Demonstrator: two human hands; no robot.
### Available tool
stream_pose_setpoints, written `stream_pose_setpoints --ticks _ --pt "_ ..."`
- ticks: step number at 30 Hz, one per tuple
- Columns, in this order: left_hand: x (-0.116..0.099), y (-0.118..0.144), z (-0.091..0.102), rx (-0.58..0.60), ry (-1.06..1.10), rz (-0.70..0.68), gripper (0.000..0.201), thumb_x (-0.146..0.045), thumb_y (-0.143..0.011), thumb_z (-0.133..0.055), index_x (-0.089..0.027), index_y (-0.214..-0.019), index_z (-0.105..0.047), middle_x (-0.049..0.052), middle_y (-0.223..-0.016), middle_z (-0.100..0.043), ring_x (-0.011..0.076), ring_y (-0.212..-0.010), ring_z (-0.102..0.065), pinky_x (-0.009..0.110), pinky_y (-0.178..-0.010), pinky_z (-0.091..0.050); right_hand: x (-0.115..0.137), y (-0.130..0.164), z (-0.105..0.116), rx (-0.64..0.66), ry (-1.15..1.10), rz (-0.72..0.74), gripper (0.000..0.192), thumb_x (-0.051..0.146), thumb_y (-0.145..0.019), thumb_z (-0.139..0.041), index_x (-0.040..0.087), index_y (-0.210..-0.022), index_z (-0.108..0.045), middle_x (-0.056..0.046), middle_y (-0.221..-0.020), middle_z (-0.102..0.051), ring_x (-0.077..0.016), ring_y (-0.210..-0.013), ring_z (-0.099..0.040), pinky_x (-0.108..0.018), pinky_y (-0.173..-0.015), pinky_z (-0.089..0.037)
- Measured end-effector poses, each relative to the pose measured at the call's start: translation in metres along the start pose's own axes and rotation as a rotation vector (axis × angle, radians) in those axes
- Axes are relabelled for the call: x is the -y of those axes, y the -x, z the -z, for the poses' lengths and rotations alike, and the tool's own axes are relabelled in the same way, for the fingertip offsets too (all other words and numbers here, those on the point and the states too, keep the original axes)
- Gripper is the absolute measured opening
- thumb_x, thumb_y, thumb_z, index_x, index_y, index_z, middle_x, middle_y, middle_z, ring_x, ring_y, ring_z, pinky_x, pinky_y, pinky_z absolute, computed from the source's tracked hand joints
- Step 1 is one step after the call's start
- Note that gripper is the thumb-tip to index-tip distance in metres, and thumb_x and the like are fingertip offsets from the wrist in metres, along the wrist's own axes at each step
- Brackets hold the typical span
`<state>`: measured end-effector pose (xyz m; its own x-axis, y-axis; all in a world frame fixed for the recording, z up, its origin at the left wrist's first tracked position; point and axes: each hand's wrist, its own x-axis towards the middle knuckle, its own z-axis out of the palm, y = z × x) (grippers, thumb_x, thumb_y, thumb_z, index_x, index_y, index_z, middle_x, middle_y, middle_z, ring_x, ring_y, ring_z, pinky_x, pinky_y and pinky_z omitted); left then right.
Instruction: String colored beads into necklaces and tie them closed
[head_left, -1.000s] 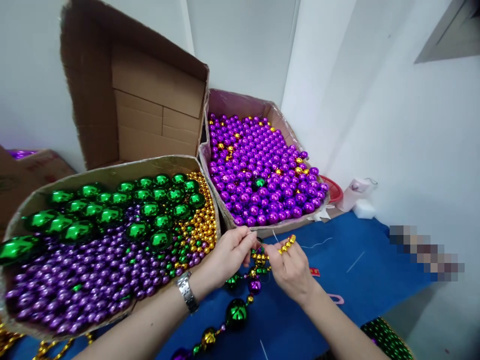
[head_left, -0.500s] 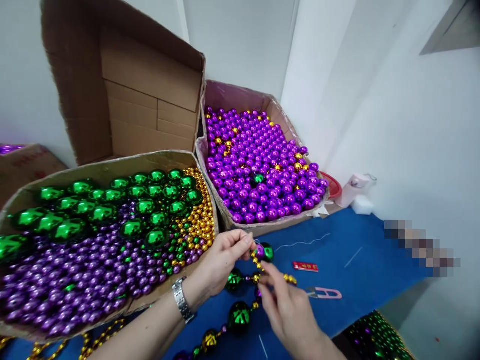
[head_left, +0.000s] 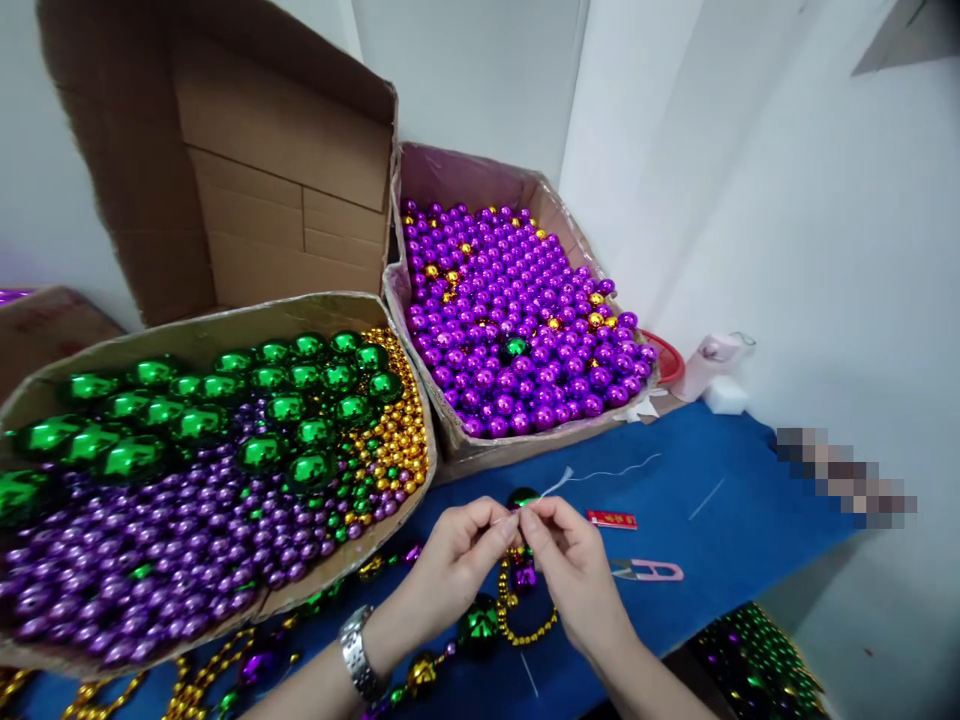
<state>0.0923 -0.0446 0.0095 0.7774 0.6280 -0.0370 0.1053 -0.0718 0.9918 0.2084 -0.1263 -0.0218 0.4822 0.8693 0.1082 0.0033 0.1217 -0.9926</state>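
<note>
My left hand [head_left: 469, 545], with a metal watch at the wrist, pinches with thumb and forefinger right beside my right hand [head_left: 566, 550]. The fingertips of both hands meet on a thin white thread [head_left: 556, 486], whose frayed end sticks out past my right fingers. Below them hangs a loop of small gold beads [head_left: 529, 638], with a purple bead [head_left: 525, 577] near its top. A strand of green, gold and purple beads runs underneath, with a large green ball [head_left: 480, 622] partly behind my left hand. The exact join of thread and beads is hidden by my fingers.
A cardboard box of green, purple and gold beads [head_left: 217, 520] stands at the left. Behind it is a box of purple balls [head_left: 525, 320]. Pink-handled thread snips [head_left: 652, 570] and a small red packet [head_left: 611, 519] lie on the blue cloth [head_left: 727, 530].
My right hand has come up to meet my left at the thread. The gold bead loop now hangs below both hands, and a frayed thread end shows. The view has shifted slightly.
</note>
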Motion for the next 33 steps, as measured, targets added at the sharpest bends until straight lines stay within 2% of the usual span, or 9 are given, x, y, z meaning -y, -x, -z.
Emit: stream_pose_setpoints --ticks 6,10,14,18,22,25,27,30,33 --pt "0.004 0.004 0.004 -0.137 0.214 0.061 0.031 -0.042 -0.085 -0.053 -0.016 -0.071 -0.058 0.002 -0.068 -0.054 0.0142 -0.066 -0.048 0.025 -0.064 -0.039 -0.001 -0.003 -0.004 -0.058 -0.215 -0.073 0.022 0.042 -0.089 -0.053 0.021 -0.087 -0.056 -0.001 -0.081 -0.059 -0.0129 -0.068 -0.054 -0.024 -0.061 -0.044" --pt "0.01 0.006 0.006 -0.149 0.361 0.09 0.032 -0.041 -0.085 -0.055 -0.015 -0.066 -0.055 0.0 -0.064 -0.051 0.0121 -0.059 -0.045 0.024 -0.059 -0.037 -0.006 -0.008 -0.001 0.018 -0.391 -0.125 0.02 0.042 -0.09 -0.051 0.022 -0.087 -0.05 0.001 -0.073 -0.054 -0.0121 -0.066 -0.053 -0.022 -0.056 -0.042" --pt "0.019 0.005 0.008 -0.149 0.426 0.129 0.033 -0.042 -0.084 -0.056 -0.015 -0.065 -0.056 -0.001 -0.062 -0.051 0.0109 -0.057 -0.045 0.024 -0.057 -0.036 -0.018 -0.011 0.001 0.066 -0.329 -0.107 0.021 0.04 -0.093 -0.048 0.022 -0.082 -0.047 0.005 -0.063 -0.045 -0.0081 -0.053 -0.044 -0.018 -0.045 -0.03" --pt "0.024 0.005 0.01 -0.128 0.448 0.171 0.026 -0.038 -0.082 -0.061 -0.014 -0.073 -0.061 0.002 -0.072 -0.058 0.0102 -0.059 -0.049 0.024 -0.058 -0.038 -0.025 -0.012 0.006 0.107 -0.22 -0.085 0.019 0.037 -0.09 -0.055 0.019 -0.083 -0.055 0.003 -0.065 -0.053 -0.0077 -0.052 -0.047 -0.019 -0.045 -0.034" --pt "0.024 0.005 0.012 -0.132 0.378 0.122 0.017 -0.03 -0.079 -0.066 -0.014 -0.083 -0.064 0.002 -0.075 -0.061 0.0098 -0.059 -0.05 0.023 -0.058 -0.04 -0.023 -0.015 0.012 0.171 -0.105 -0.002 0.019 0.035 -0.088 -0.057 0.017 -0.086 -0.062 -0.005 -0.09 -0.061 -0.0089 -0.058 -0.056 -0.023 -0.051 -0.044" --pt "0.025 0.005 0.013 -0.139 0.35 0.083 0.017 -0.028 -0.08 -0.064 -0.016 -0.092 -0.06 0.004 -0.081 -0.065 0.0116 -0.062 -0.054 0.024 -0.059 -0.043 -0.02 -0.019 0.015 0.285 0.005 0.085 0.021 0.034 -0.091 -0.052 0.017 -0.083 -0.062 -0.011 -0.123 -0.051 -0.0072 -0.06 -0.06 -0.025 -0.055 -0.048" --pt "0.026 0.006 0.013 -0.147 0.332 0.05 0.016 -0.026 -0.082 -0.063 -0.017 -0.094 -0.057 0.003 -0.081 -0.066 0.0123 -0.064 -0.056 0.024 -0.06 -0.044 -0.019 -0.022 0.015 0.355 0.021 0.082 0.021 0.033 -0.092 -0.05 0.017 -0.083 -0.059 -0.011 -0.129 -0.049 -0.0064 -0.06 -0.061 -0.024 -0.056 -0.048" --pt "0.026 0.007 0.014 -0.144 0.309 0.006 0.013 -0.024 -0.083 -0.061 -0.018 -0.092 -0.055 0.002 -0.079 -0.065 0.0125 -0.066 -0.057 0.024 -0.06 -0.045 -0.019 -0.024 0.013 0.421 0.008 0.019 0.018 0.035 -0.093 -0.048 0.019 -0.088 -0.055 -0.009 -0.118 -0.057 -0.008 -0.063 -0.062 -0.021 -0.053 -0.047" --pt "0.024 0.009 0.016 -0.139 0.284 -0.006 0.01 -0.023 -0.084 -0.06 -0.018 -0.089 -0.054 0.001 -0.078 -0.064 0.011 -0.065 -0.055 0.023 -0.06 -0.044 -0.019 -0.027 0.011 0.414 0.071 0.026 0.018 0.035 -0.095 -0.044 0.02 -0.09 -0.053 -0.004 -0.089 -0.064 -0.0118 -0.067 -0.063 -0.021 -0.053 -0.048"
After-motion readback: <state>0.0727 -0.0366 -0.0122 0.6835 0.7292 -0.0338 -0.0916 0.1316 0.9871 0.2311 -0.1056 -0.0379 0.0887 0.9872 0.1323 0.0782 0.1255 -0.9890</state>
